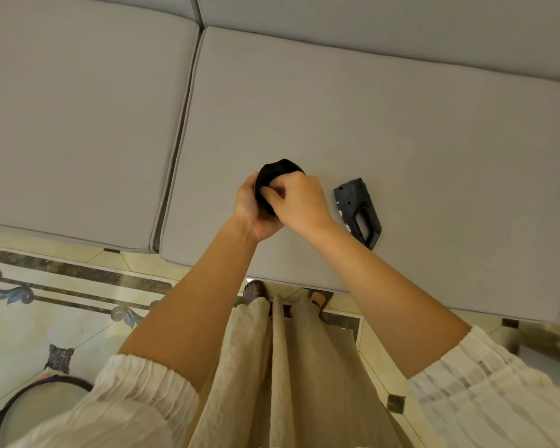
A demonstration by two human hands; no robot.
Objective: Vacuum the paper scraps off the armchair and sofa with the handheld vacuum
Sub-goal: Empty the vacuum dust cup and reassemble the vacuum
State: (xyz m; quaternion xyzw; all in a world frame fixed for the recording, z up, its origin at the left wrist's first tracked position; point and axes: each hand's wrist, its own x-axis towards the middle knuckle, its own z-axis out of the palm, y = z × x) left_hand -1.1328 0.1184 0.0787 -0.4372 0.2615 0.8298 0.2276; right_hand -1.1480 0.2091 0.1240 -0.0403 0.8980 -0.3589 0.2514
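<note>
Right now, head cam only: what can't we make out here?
- Black part held in both hands: mostly covered by the left hand and right hand; what it is cannot be told.
- Vacuum body on the sofa cushion: its near-left side sits behind the right wrist.
- Paper scraps: none can be made out on the cushions.
- Round black-rimmed thing, bottom left: cut off by the sleeve and frame edge.
</note>
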